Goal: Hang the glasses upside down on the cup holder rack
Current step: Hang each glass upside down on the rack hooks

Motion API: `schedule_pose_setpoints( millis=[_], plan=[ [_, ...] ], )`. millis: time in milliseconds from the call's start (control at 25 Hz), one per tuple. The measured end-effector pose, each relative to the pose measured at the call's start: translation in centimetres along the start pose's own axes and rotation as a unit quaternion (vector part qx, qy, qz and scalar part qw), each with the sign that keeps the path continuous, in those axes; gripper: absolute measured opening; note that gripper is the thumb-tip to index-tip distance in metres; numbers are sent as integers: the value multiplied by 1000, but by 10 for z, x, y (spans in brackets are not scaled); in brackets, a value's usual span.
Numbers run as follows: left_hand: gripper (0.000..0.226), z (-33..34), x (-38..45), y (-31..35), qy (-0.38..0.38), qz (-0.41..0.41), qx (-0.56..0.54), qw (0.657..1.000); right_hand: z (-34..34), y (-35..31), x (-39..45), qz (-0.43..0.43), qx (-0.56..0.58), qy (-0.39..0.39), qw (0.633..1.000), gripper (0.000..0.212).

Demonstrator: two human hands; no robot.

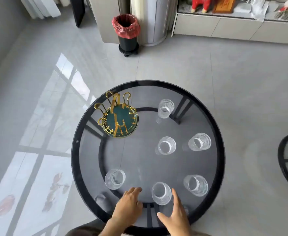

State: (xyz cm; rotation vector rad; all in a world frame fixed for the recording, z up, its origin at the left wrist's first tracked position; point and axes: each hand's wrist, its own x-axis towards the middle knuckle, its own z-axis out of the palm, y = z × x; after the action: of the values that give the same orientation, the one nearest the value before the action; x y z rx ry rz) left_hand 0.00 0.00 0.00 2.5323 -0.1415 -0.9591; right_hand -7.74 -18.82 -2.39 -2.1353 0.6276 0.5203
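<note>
A gold wire cup holder rack (118, 116) with a green base stands at the far left of the round glass table (75, 160), and nothing hangs on its hooks. Several clear glasses stand upright on the table. One glass (161, 193) sits at the near edge between my hands. My right hand (175, 213) is open just right of it, thumb and fingers spread, not touching. My left hand (128, 206) rests flat on the table to its left, holding nothing. Another glass (115, 178) stands just beyond my left hand.
More glasses stand at the right (196, 185), (199, 141), middle (166, 145) and far side (165, 108). A black bin with a red bag (127, 34) stands on the floor beyond. A second round table's edge (282, 160) shows at the right.
</note>
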Motion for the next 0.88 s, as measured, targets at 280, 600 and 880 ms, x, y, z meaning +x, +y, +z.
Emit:
schedule_pose_setpoints(
  millis=[280, 600, 880],
  plan=[
    [53, 67, 94, -44, 137, 197, 155, 958, 62, 51, 64, -141, 80, 124, 979, 106],
    [52, 117, 125, -92, 281, 285, 158, 903, 101, 84, 78, -210, 118, 223, 945, 86],
    [54, 118, 107, -87, 290, 251, 172, 907, 103, 82, 69, -213, 89, 238, 943, 93]
  ],
)
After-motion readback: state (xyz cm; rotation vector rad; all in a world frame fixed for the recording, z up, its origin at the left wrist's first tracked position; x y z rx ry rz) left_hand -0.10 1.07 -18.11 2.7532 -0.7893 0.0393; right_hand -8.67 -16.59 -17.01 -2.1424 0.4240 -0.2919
